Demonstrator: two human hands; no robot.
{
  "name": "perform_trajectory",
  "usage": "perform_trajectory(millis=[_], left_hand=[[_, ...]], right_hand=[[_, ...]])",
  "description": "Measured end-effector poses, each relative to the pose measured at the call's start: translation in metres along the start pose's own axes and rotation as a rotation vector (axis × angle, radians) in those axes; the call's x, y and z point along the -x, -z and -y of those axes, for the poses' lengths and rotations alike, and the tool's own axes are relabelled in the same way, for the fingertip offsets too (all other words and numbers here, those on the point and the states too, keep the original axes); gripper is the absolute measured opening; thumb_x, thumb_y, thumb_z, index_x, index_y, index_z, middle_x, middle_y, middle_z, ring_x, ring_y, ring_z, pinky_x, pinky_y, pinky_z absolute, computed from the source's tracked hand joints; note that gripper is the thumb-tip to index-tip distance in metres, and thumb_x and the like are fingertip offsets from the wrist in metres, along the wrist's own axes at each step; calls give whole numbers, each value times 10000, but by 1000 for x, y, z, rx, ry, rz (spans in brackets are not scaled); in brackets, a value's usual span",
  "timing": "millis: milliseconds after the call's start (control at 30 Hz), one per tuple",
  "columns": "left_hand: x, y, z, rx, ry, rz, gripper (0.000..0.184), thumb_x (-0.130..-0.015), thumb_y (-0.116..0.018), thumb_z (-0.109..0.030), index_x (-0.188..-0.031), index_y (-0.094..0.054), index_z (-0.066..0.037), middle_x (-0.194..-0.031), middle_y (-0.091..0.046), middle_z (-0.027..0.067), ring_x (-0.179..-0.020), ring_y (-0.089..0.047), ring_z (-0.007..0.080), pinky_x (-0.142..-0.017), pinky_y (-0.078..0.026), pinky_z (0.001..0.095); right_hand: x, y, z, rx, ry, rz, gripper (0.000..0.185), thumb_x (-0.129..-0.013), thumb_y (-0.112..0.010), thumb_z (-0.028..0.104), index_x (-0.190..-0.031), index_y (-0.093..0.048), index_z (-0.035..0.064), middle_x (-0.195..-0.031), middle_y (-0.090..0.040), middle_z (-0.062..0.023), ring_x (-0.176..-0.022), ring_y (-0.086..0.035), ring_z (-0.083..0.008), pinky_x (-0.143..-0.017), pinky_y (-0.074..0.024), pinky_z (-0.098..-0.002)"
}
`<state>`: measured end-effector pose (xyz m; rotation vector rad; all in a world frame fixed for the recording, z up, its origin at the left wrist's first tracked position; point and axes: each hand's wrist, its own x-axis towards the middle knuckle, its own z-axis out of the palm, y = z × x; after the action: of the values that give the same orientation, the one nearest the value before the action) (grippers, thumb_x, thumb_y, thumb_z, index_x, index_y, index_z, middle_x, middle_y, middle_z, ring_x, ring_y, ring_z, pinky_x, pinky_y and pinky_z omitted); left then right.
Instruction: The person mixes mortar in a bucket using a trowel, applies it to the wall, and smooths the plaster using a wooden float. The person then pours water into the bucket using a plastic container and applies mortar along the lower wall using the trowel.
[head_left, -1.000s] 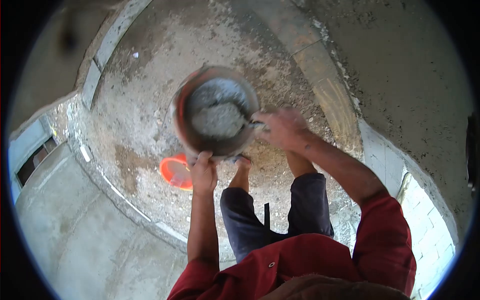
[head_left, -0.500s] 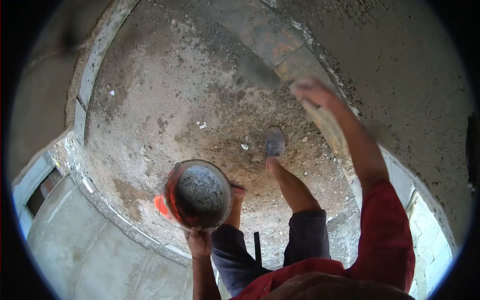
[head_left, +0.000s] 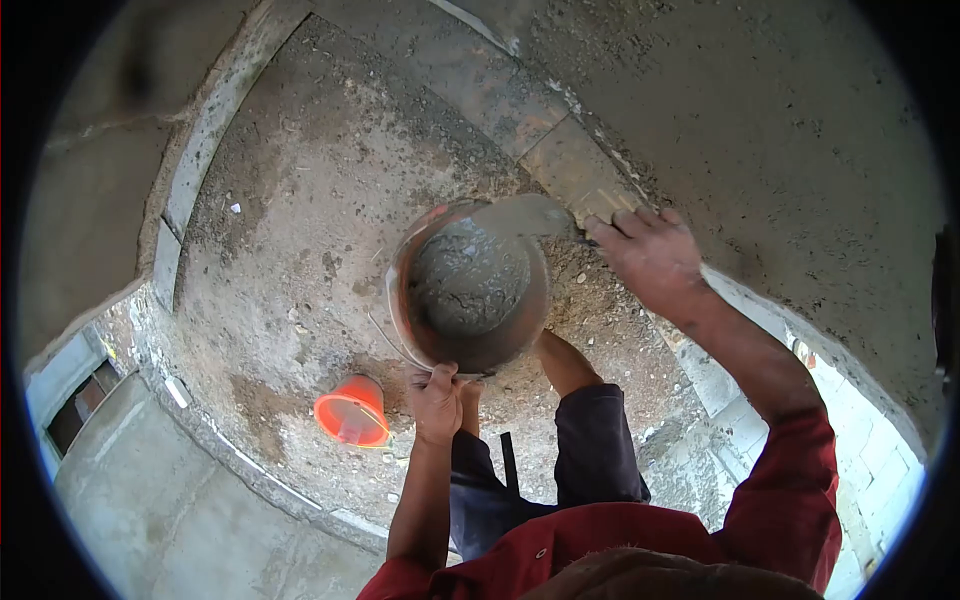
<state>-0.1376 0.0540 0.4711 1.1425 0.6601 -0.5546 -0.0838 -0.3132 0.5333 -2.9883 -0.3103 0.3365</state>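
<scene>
My left hand (head_left: 437, 400) grips the near rim of a bucket (head_left: 400, 310), its fingers closed over the edge. Wet grey mortar (head_left: 468, 280) lies inside the bucket. From the right, my right hand (head_left: 652, 250) is closed around the handle end of a trowel (head_left: 520, 215). The trowel's flat grey blade reaches over the bucket's far rim, above the mortar; whether it touches the mortar I cannot tell. Most of the trowel's handle is hidden in my fingers.
A small orange bucket (head_left: 352, 412) stands on the rough dirt floor (head_left: 290, 230) at the lower left. Wet grey plaster covers the wall (head_left: 760, 140) on the right, with a board-like strip (head_left: 570, 160) along its foot. Another ledge (head_left: 200, 160) runs along the left.
The mortar bucket has moved right and up, uncovering the orange bucket. My right hand has swung the trowel from near the strip to the mortar bucket's rim.
</scene>
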Motion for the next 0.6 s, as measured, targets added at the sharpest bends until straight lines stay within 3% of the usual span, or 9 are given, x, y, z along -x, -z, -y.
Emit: perform_trajectory(millis=[33,133,233,300,333,400,467,500,600], left_hand=[[0,-13,-10,-23,-13,-17,312,-880,-619,29,-1161,-621,-107,-877,-601,-54,-655,-532,28,-529,-431,195],[-14,-3,-14,38,-116,116,316,-889,-591,34,-1189,-630,-58,-1061,-689,46,-851,-698,128,-720,-608,285],[-6,-2,-34,-28,-209,102,353,-882,-579,39,-1224,-609,-44,-1109,-682,54,-888,-696,141,-755,-595,296],[19,12,-52,-36,-190,35,400,-868,-580,35,-1260,-579,-46,-1160,-653,64,-954,-667,156,-777,-580,292],[30,24,-61,-27,-146,15,437,-856,-584,30,-1284,-554,-51,-1194,-625,69,-1002,-638,165,-783,-566,284],[58,28,-78,-13,-255,-41,467,-845,-589,21,-1304,-553,-53,-1220,-636,79,-1037,-648,187,-790,-582,314],[86,67,-85,-71,-118,-114,501,-844,-579,16,-1338,-539,-55,-1279,-633,87,-1098,-644,200,-828,-589,344],[95,91,-80,-59,-121,-112,571,-830,-575,20,-1390,-514,-73,-1326,-615,97,-1157,-638,247,-890,-598,414],[126,92,-87,-53,-121,-229,651,-813,-580,27,-1445,-485,-99,-1389,-583,113,-1233,-614,305,-973,-585,499]], right_hand=[[-3,-11,14,8,-22,-15,344,-839,-693,157,-1180,-676,125,-937,-684,-80,-929,-694,-269,-838,-534,-406],[-13,-33,65,-148,25,193,366,-862,-690,208,-1213,-665,110,-976,-687,-101,-955,-706,-303,-822,-556,-425],[-13,-32,116,-351,-68,368,405,-873,-689,298,-1247,-662,147,-1061,-713,-118,-968,-731,-337,-829,-592,-459],[10,-71,134,-490,39,-104,405,-878,-683,336,-1246,-676,168,-1065,-728,-137,-953,-736,-359,-816,-595,-483],[13,-56,145,-552,28,12,422,-882,-683,338,-1269,-680,168,-1067,-730,-141,-977,-732,-362,-839,-587,-494],[12,-21,171,-694,10,248,457,-891,-685,341,-1313,-686,168,-1071,-734,-149,-1026,-723,-369,-884,-572,-516],[19,-23,197,-825,23,290,461,-884,-693,348,-1310,-690,171,-1095,-742,-157,-1037,-723,-372,-895,-569,-518],[22,-27,207,-901,31,313,463,-881,-697,351,-1309,-692,172,-1107,-747,-161,-1043,-722,-374,-901,-568,-518],[28,-43,212,-1035,75,411,477,-874,-706,361,-1322,-697,198,-1109,-749,-176,-1019,-728,-372,-908,-567,-507]])
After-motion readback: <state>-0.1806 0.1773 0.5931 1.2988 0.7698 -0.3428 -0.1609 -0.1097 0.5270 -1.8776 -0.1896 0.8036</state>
